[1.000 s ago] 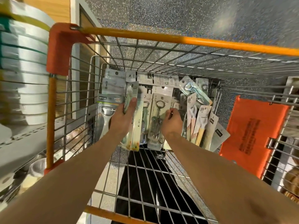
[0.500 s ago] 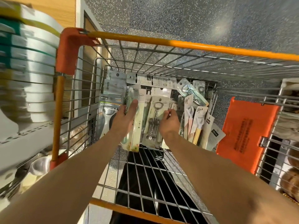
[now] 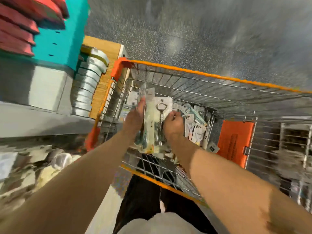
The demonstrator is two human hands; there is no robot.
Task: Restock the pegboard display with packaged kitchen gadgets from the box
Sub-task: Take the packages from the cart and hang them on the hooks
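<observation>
1. The left hand (image 3: 134, 119) grips a pale blister pack (image 3: 148, 127) from its left side. One digit lies pressed up the front and the other fingers are hidden behind.
2. The right hand (image 3: 173, 124) has curled fingers pinching the right edge of the corkscrew card (image 3: 161, 107).
3. The two packs are held side by side and touching, upright, hang-tabs up. That is likely so they go onto pegs as one bunch.
4. Both packs are inside the wire cart (image 3: 202, 75), near its left wall. The loose packs (image 3: 195, 125) stand just right of the right hand.
5. No pegboard or box is in view, so this looks like the picking-up step.
6. Edges: the orange cart rim is on all sides, the orange flap (image 3: 234, 141) is to the right, and the shelf (image 3: 42, 119) is close on the left.
7. Open room is straight up and over the near rim. The left side is tight, so the tabs could snag the wire.
8. The frame is motion-blurred, so the print on the packs is unreadable.
</observation>
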